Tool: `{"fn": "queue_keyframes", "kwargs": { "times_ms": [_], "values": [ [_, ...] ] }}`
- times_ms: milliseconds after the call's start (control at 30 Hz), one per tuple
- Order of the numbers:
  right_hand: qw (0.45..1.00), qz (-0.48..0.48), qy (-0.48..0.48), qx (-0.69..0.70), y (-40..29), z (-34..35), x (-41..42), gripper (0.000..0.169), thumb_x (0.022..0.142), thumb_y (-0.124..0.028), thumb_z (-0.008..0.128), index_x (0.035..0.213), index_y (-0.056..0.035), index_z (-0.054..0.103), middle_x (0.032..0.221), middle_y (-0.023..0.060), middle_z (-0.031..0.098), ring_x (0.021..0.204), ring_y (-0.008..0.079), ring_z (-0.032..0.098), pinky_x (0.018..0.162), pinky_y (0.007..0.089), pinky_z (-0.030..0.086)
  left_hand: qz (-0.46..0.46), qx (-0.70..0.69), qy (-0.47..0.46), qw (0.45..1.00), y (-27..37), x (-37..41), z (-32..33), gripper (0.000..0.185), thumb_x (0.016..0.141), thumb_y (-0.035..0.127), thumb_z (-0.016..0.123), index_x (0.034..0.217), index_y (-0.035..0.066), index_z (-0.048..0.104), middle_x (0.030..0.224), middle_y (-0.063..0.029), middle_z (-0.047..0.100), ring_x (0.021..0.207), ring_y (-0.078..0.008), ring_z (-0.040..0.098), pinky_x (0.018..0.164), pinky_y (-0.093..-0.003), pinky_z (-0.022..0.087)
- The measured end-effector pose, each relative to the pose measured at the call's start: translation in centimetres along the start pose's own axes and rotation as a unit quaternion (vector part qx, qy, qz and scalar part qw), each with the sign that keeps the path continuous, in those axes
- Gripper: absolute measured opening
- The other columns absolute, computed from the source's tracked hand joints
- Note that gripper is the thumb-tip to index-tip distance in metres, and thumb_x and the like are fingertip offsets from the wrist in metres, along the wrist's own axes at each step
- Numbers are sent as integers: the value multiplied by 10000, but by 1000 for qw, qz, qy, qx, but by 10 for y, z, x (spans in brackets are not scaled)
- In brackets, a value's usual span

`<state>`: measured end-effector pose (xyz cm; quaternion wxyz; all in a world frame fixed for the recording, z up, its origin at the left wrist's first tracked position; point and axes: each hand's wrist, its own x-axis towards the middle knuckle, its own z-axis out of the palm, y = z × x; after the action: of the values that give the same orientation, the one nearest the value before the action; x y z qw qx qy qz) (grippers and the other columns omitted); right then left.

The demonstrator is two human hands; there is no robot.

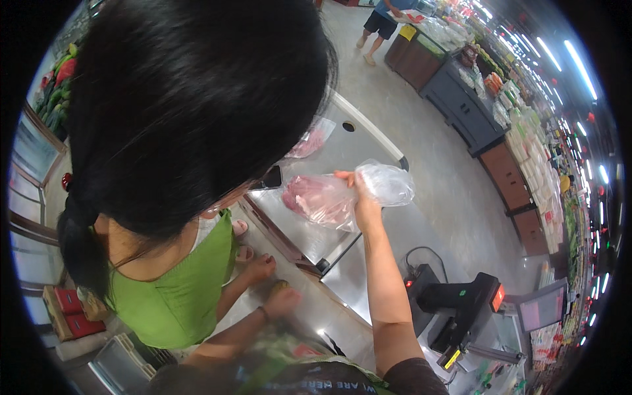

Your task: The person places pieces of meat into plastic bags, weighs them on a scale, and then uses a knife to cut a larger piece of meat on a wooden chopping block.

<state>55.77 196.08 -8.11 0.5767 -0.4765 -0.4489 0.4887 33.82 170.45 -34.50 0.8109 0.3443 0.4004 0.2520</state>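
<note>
My right hand (364, 200) grips the gathered neck of a clear plastic bag of raw meat (318, 200) over a metal-topped counter (301, 239). The bag's loose plastic balloons out beyond my fingers. Low beside the counter is my left hand (285, 302), blurred, and whether it holds anything is unclear. Another bag of meat (311, 142) lies farther back on the counter, partly hidden by a co-worker's head. A black device (270, 178) shows beside the held bag.
A co-worker in a green apron (173, 301) stands close at the left, one hand (262, 269) near mine. A black scale or checkout machine (459, 306) with a cable is at the lower right. Cabinets (464, 106) with packed goods line the aisle, where another person (380, 27) stands.
</note>
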Motion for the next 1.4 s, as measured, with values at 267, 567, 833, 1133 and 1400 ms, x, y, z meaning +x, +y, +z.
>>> {"fn": "queue_keyframes", "kwargs": {
  "times_ms": [267, 567, 833, 1133, 1400],
  "values": [
    [965, 14, -130, 226, -107, 29, -82, 433, 1055, -337, 368, 669, -146, 317, 539, -37, 259, 485, 107, 204, 511, 281, 217, -178, -305, -177, 919, 57, -3, 59, 443, 986, 385, 509, 1276, 56, 574, 1241, -144, 621, 1113, -261, 603, 991, -424, 464],
    [964, 17, -188, 185, -196, -18, -271, 465, 1061, -369, 329, 642, -165, 327, 489, -61, 261, 444, 84, 136, 473, 282, 172, -36, -451, -180, 874, 73, -23, 138, 580, 881, 414, 625, 1320, 43, 546, 1325, -146, 587, 1205, -304, 565, 1045, -463, 448],
    [986, 60, -86, 133, -201, -52, -412, 455, 1011, -375, 453, 632, -157, 322, 545, -34, 282, 504, 114, 230, 505, 284, 206, 186, -373, -155, 896, -78, -56, -2, 482, 907, 474, 546, 1137, 56, 609, 1197, -120, 645, 1211, -288, 546, 1058, -447, 410],
    [795, -376, 10, -476, -124, -126, -514, 78, 918, -127, 580, 963, -65, 564, 918, 109, 542, 850, 267, 520, 729, 421, 424, -230, -293, -254, 893, -71, -145, 212, 700, 942, 581, 488, 1393, 46, 472, 1357, -120, 569, 1332, -301, 468, 1078, -527, 388],
    [774, 8, 125, -621, -216, -162, -552, 287, 789, -215, 667, 1040, -80, 630, 879, 131, 615, 871, 342, 617, 728, 442, 495, -147, -176, -407, 884, -51, -118, 347, 564, 979, 341, 540, 1445, 48, 418, 1384, -92, 525, 1225, -227, 533, 1048, -391, 448]
  ]
}}
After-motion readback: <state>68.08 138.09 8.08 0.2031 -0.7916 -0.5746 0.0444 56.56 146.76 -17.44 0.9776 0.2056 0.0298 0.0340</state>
